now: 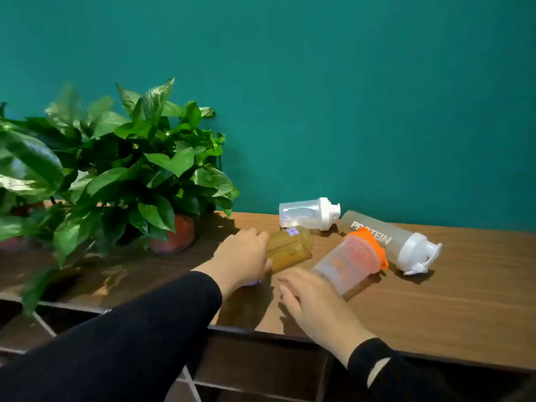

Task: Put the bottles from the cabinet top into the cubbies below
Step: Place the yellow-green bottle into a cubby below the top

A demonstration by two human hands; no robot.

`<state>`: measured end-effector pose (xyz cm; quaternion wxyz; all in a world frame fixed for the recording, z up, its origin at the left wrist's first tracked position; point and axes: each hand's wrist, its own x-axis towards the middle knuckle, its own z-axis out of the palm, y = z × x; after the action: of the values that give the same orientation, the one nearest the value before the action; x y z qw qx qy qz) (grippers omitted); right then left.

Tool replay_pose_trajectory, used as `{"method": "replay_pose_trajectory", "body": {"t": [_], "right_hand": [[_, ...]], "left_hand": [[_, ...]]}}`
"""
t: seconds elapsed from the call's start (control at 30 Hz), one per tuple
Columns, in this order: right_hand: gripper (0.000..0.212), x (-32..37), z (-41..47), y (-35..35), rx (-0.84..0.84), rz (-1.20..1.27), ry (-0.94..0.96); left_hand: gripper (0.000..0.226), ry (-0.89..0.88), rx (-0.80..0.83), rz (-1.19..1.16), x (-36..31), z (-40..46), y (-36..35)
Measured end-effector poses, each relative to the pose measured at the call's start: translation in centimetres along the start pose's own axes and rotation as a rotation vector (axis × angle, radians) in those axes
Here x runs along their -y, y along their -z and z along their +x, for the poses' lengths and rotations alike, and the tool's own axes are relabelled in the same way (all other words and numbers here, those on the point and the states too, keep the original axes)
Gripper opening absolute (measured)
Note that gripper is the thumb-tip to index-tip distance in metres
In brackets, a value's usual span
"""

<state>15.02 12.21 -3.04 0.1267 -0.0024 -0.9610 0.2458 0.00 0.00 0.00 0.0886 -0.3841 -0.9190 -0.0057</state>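
Head view, frame centre: left hand [243, 258] wrapped around amber bottle [288, 248], right hand [314, 304] spread beside orange-lid shaker [352, 261]; likely light, slick plastic, grip mid-body.

Both arms reach forward in black long sleeves, the left one crossing in from the lower left, the right one from the lower right edge. The left hand [242, 258] is turned palm down with its back to the camera, fingers curled around the near end of an amber bottle [290, 248]. The right hand [316, 306] lies lower and nearer, back up, fingers spread and stretched forward, the fingertips blurred, closed on nothing. The two hands sit near each other without touching.
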Motion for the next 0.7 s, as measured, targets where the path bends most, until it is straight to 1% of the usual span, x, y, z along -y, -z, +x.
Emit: {"method": "replay_pose_trajectory", "body": {"t": [0.07,0.13,0.23,0.3,0.37,0.47,0.5,0.53,0.57,0.63,0.67,0.7], "right_hand": [[0.041,-0.9,0.3,-1.8,0.032,0.054,-0.121],[0.043,-1.7,0.2,-3.2,0.065,0.059,-0.194],[0.041,-1.9,0.3,-4.1,0.010,0.059,-0.222],[0.041,-2.1,0.1,-4.2,-0.011,0.082,-0.190],[0.040,-1.6,-0.3,-3.9,-0.043,0.120,-0.114],[0.050,0.7,0.5,-2.7,-0.212,0.119,0.070],[0.056,1.7,1.3,-2.1,-0.235,0.087,0.106],[0.064,2.7,2.2,-1.3,-0.200,0.040,0.111],[0.074,3.6,3.0,-0.4,-0.112,-0.027,0.094],[0.092,4.8,4.4,1.4,0.160,-0.155,0.016],[0.100,5.0,4.7,2.2,0.282,-0.176,-0.030],[0.106,5.3,4.7,2.8,0.356,-0.172,-0.053]], "left_hand": [[0.063,0.081,0.073,0.018,1.0,0.6,-1.2],[0.068,0.146,0.138,0.005,1.7,1.4,-2.4],[0.072,0.213,0.127,-0.004,1.9,2.7,-3.7],[0.068,0.221,0.085,0.027,2.0,2.5,-3.7],[0.067,0.203,0.048,0.089,2.2,1.4,-3.3],[0.073,0.118,0.014,0.185,2.7,-1.3,-2.3],[0.074,0.075,0.007,0.201,2.9,-2.5,-2.0],[0.075,0.033,-0.021,0.204,3.1,-3.8,-1.7],[0.076,-0.005,-0.058,0.201,3.1,-5.1,-1.3],[0.077,-0.096,-0.146,0.179,3.0,-7.6,-0.2],[0.076,-0.164,-0.188,0.179,2.8,-8.6,0.3],[0.073,-0.240,-0.231,0.188,2.4,-9.3,1.0]]}}
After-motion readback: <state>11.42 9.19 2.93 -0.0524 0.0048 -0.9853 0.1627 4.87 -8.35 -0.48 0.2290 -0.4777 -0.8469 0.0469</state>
